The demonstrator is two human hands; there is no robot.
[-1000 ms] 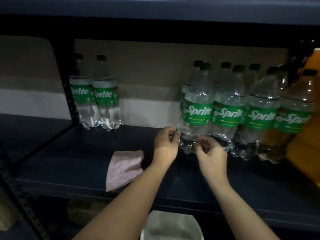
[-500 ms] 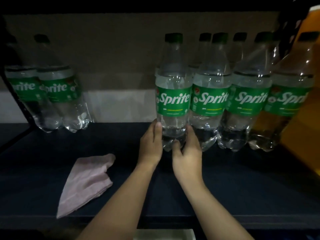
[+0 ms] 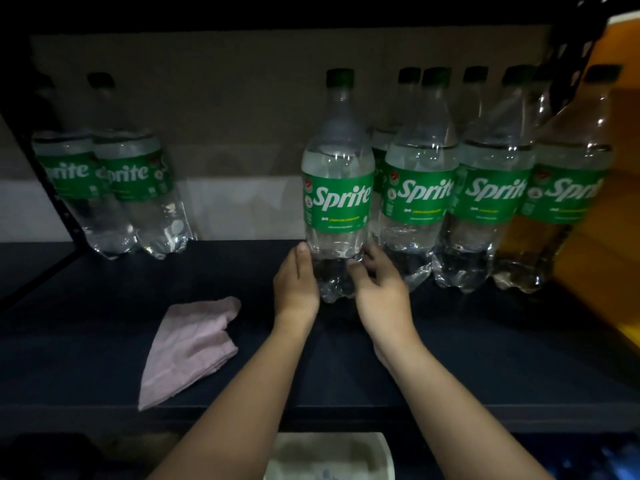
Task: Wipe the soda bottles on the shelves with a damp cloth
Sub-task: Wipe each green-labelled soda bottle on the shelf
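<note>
A clear Sprite bottle [image 3: 337, 188] with a green label and cap stands upright on the dark shelf [image 3: 450, 358], a little in front of the row. My left hand [image 3: 296, 284] holds its base from the left, and my right hand [image 3: 379, 292] holds it from the right, fingers curled round the lower part. To its right stands a row of several more Sprite bottles [image 3: 419, 199]. A folded pink cloth [image 3: 190, 348] lies on the shelf to the left of my hands, untouched.
Two more Sprite bottles [image 3: 138, 188] stand at the back left beside a dark shelf upright [image 3: 41, 188]. Orange-coloured drink bottles [image 3: 620, 168] fill the far right. A white container [image 3: 329, 455] sits below the shelf's front edge.
The bottle between my hands has been drawn slightly out of the row and set upright. The view has come closer. The cloth has stayed where it lay.
</note>
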